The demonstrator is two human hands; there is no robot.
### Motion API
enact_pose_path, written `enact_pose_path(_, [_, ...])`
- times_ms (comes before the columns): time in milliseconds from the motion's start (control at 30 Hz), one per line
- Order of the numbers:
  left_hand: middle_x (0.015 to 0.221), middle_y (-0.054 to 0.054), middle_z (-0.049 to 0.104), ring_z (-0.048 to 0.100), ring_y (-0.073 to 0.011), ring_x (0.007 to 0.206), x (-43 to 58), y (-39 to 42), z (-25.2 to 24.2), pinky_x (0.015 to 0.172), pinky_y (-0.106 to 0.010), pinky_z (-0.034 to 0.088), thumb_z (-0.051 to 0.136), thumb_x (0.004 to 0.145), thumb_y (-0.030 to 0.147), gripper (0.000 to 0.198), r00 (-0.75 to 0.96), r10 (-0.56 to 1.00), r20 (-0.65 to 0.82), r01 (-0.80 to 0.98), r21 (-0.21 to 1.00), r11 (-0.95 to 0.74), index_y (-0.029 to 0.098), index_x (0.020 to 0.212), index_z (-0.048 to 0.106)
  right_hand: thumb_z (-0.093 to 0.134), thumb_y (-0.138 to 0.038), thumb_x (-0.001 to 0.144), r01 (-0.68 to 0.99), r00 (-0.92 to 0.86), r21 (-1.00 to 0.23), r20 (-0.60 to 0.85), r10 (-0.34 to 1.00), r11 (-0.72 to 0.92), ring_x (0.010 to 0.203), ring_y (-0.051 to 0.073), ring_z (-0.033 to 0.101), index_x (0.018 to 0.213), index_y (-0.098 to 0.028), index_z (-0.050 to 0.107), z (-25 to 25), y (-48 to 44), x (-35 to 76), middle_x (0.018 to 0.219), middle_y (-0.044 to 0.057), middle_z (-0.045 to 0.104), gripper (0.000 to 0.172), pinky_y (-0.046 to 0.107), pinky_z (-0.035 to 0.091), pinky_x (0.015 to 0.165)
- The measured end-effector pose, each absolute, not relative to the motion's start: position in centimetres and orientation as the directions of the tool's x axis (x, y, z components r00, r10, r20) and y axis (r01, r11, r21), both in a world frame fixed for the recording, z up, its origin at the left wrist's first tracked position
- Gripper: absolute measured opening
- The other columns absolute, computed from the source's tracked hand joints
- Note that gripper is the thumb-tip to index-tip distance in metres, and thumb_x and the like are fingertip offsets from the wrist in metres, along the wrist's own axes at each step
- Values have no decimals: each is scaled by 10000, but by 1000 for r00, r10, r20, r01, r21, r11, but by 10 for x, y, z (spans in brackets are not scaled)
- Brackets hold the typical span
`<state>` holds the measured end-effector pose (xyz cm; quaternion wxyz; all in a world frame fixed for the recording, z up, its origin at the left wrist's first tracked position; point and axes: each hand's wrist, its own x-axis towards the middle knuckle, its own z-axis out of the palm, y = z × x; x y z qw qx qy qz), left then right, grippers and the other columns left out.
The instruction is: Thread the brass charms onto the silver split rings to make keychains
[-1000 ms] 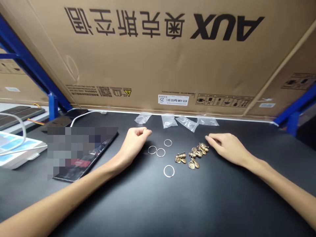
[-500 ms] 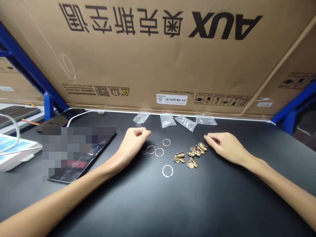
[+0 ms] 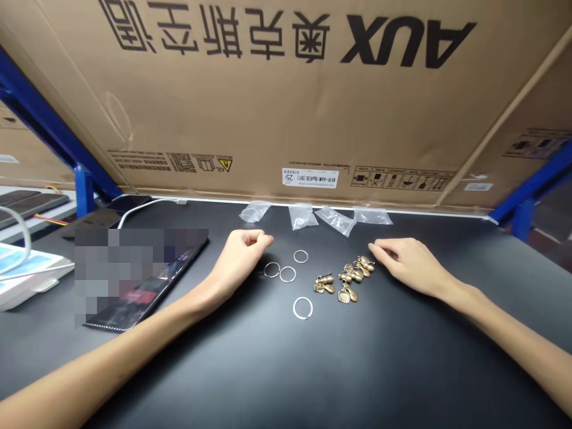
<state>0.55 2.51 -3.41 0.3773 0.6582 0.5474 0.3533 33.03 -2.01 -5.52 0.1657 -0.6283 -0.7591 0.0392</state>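
My left hand [image 3: 243,253] rests on the black tabletop, curled into a loose fist with thumb against forefinger; nothing shows in it. Just right of it lie several thin silver key rings [image 3: 288,274], with a flatter, wider key ring [image 3: 302,308] nearer to me. Bronze-coloured charms [image 3: 355,274], gourd-shaped and clustered together, lie beside my right hand [image 3: 397,259]. That hand is also closed, thumb and forefinger together, its fingertips close to the cluster's upper end, and no object is visible in it. A smaller charm group [image 3: 324,283] sits left of the cluster.
Several clear plastic bags [image 3: 304,216] lie along the back edge, before a large cardboard box [image 3: 268,119]. At left are a dark tablet-like device [image 3: 179,262], partly pixelated, a white cable [image 3: 147,205] and a white box [image 3: 31,274]. Blue frame posts [image 3: 84,190] flank the table.
Both hands, the rings and the charms stay in place. The whole view has shifted very slightly.
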Motion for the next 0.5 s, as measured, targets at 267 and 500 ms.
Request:
enact_pose_path(267, [584, 53, 178, 169, -81, 521, 6, 24, -33, 486, -236, 124, 497, 800, 324, 357, 168, 985, 49, 472, 873, -124, 205, 611, 218, 361, -475, 974, 942, -162, -259, 208, 965, 214, 522, 143, 366, 617, -219, 352, -56, -20, 331, 552, -35, 447, 439, 257, 297, 548])
enact_pose_path(500, [569, 56, 188, 174, -80, 513, 6, 22, -30, 488, -232, 132, 496, 801, 324, 356, 187, 981, 46, 490, 862, -134, 201, 591, 236, 368, -456, 975, 942, -167, -256, 208, 964, 219, 523, 145, 374, 623, -221, 354, -55, -20, 330, 549, -34, 457, 424, 255, 296, 548])
